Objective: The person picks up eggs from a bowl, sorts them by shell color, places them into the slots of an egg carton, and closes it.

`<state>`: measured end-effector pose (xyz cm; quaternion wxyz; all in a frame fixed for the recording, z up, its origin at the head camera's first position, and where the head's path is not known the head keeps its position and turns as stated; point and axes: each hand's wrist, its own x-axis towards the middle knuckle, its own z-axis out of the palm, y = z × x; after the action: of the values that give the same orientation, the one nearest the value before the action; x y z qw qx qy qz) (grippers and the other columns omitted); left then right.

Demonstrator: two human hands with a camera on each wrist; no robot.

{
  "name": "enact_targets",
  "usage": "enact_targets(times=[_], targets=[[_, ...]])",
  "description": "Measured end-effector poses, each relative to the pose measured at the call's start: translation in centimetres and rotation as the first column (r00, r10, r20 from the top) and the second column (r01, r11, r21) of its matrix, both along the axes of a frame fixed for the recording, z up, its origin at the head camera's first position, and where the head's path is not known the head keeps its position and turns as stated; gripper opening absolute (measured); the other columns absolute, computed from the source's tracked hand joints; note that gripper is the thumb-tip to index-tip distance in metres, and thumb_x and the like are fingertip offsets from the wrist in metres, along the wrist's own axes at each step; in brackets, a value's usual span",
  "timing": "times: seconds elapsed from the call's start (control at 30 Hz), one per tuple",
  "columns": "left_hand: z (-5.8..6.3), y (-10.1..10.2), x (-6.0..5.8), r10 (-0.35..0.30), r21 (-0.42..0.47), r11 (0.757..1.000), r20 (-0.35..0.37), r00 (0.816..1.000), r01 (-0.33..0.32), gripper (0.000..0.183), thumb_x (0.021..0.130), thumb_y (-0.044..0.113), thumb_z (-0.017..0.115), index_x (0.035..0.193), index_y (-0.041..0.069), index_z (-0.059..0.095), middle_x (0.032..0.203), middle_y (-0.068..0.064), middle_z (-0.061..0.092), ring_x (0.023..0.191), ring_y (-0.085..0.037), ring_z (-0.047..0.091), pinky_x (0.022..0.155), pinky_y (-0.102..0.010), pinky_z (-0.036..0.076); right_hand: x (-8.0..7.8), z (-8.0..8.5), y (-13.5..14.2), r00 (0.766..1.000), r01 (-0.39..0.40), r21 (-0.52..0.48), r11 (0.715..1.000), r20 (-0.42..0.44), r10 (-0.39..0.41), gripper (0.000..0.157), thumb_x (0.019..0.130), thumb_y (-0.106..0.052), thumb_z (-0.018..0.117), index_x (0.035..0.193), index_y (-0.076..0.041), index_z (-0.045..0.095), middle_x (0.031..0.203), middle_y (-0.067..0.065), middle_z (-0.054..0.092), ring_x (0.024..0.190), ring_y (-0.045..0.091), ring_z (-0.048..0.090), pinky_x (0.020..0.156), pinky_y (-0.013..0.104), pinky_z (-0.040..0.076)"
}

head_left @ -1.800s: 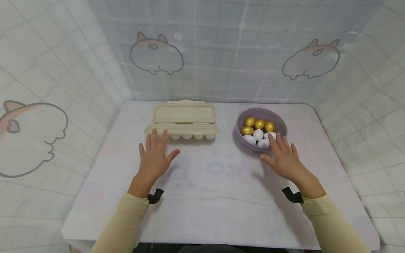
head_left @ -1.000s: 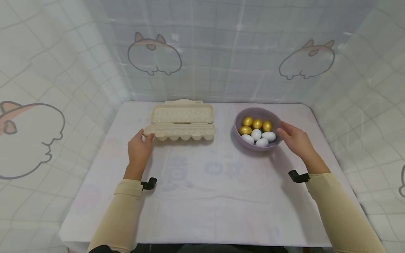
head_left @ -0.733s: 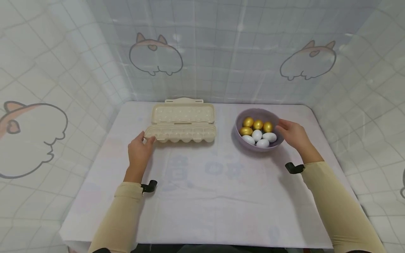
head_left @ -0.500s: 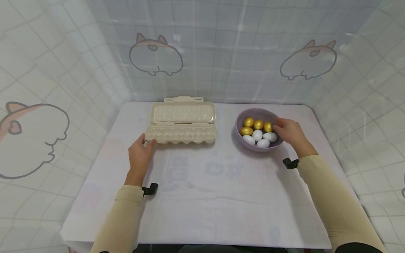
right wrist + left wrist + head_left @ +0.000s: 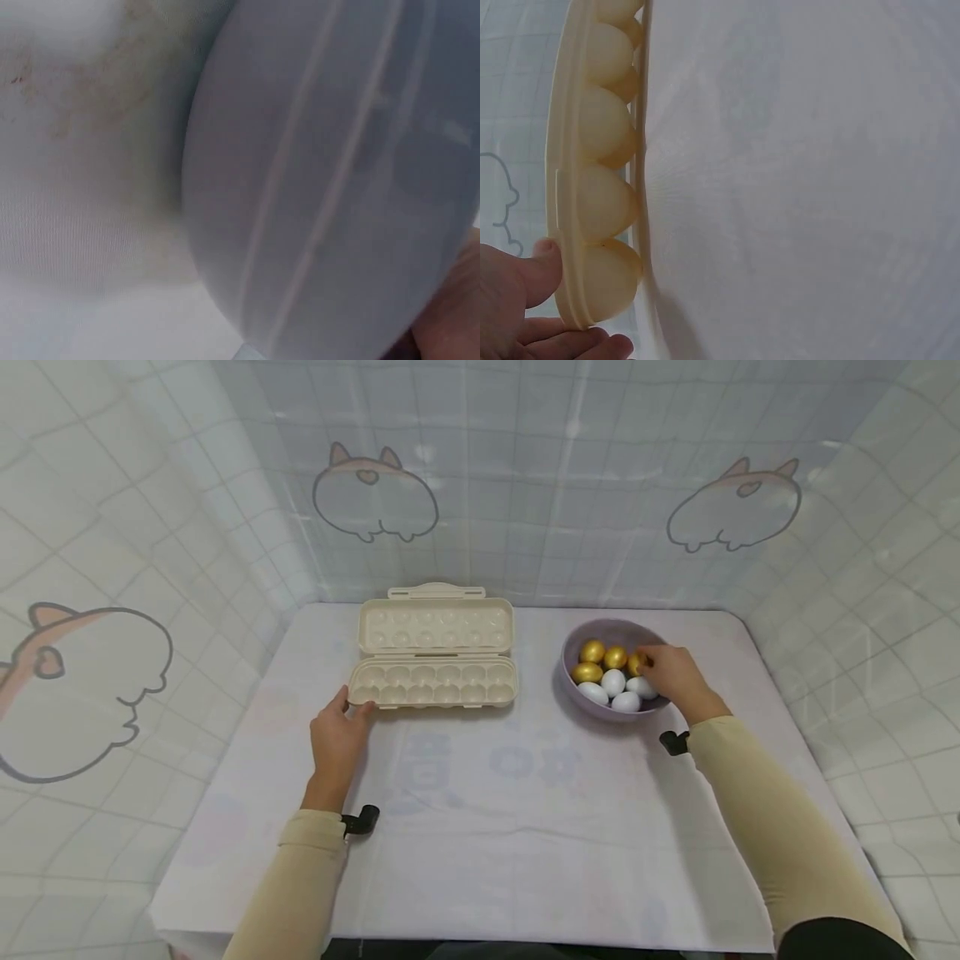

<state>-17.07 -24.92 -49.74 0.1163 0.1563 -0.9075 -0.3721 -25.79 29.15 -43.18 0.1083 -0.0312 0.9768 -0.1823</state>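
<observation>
A cream egg carton [image 5: 433, 683] lies opened out at the table's left back, its lid [image 5: 437, 625] behind the cupped half. My left hand [image 5: 337, 739] grips its front left corner; the left wrist view shows thumb and fingers either side of the carton's end [image 5: 604, 281]. At right stands a purple bowl [image 5: 600, 710] of several gold eggs [image 5: 592, 651] and several white eggs [image 5: 626, 702]. My right hand [image 5: 671, 677] reaches over its rim, fingertips pinching the rightmost gold egg [image 5: 635, 663], partly covered. In the right wrist view, the bowl's side [image 5: 315, 180] hides the fingers.
A white cloth [image 5: 510, 843] with faint prints covers the table. Pale tiled-pattern sheets [image 5: 517, 485] with animal drawings enclose the back and both sides. The table's front edge [image 5: 540, 938] runs close before the person.
Both hands came from above the table; the left took the carton's corner and the cupped half tilted to face upward. The right passed from the bowl's rim inward to a gold egg.
</observation>
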Motion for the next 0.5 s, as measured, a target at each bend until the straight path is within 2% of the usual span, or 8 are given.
enact_targets(times=[0.2, 0.5], targets=[[-0.2, 0.0, 0.1, -0.003, -0.014, 1.0, -0.021, 1.0, 0.003, 0.067, 0.1, 0.029, 0.075, 0.154, -0.002, 0.05, 0.144, -0.028, 0.062, 0.138, -0.047, 0.059, 0.116, -0.059, 0.048, -0.2, -0.2, -0.6, 1.0, -0.018, 0.014, 1.0, -0.017, 0.018, 0.047, 0.106, -0.016, 0.06, 0.148, 0.004, 0.055, 0.146, 0.032, 0.059, 0.134, 0.054, 0.054, 0.119, 0.064, 0.041], [-0.1, 0.2, 0.3, -0.011, -0.01, 1.0, 0.014, 1.0, 0.011, 0.067, 0.099, 0.027, 0.075, 0.154, -0.002, 0.049, 0.145, -0.029, 0.061, 0.14, -0.047, 0.057, 0.118, -0.059, 0.047, -0.8, -0.4, -1.2, 0.999, -0.033, 0.021, 0.999, -0.014, 0.033, 0.052, 0.105, -0.018, 0.063, 0.149, 0.007, 0.053, 0.149, 0.032, 0.057, 0.14, 0.055, 0.05, 0.122, 0.064, 0.038]])
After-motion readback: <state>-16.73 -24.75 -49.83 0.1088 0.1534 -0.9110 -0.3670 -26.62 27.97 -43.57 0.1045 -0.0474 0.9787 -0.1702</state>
